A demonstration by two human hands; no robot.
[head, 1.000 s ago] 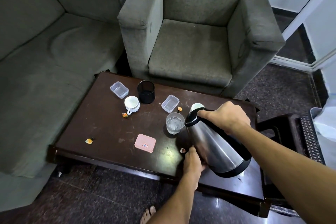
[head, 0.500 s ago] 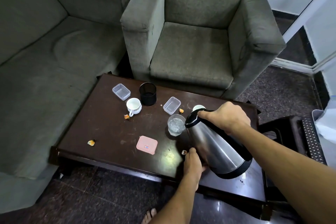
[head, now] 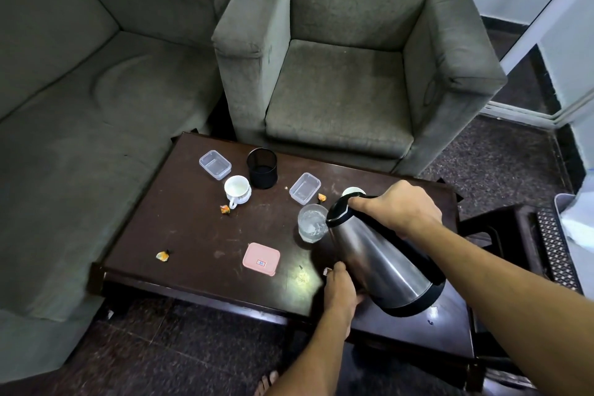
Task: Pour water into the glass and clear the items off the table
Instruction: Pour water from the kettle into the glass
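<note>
A steel kettle (head: pixel 379 260) with a black lid is tilted, its spout over a clear glass (head: pixel 311 226) holding water on the dark wooden table (head: pixel 180 235). My right hand (head: pixel 398 207) grips the kettle's black handle. My left hand (head: pixel 341 288) rests against the kettle's lower side, its fingers hidden behind the body. Also on the table: a white cup (head: pixel 238 191), a black mesh holder (head: pixel 262 168), two clear plastic boxes (head: pixel 214 164) (head: pixel 304 188), a pink lid (head: pixel 261 259), several orange scraps (head: pixel 162 255), and a second white cup (head: pixel 353 192) mostly hidden behind my right hand.
A grey armchair (head: pixel 340 74) stands behind the table and a grey sofa (head: pixel 80 106) to its left. A dark stool (head: pixel 501 235) and a perforated rack (head: pixel 556 244) sit at the right. My foot (head: pixel 266 382) shows below the table's front edge.
The camera has shifted slightly, moving the scene down and right in view. The kettle stays tilted over the glass, both hands in the same place on it.
</note>
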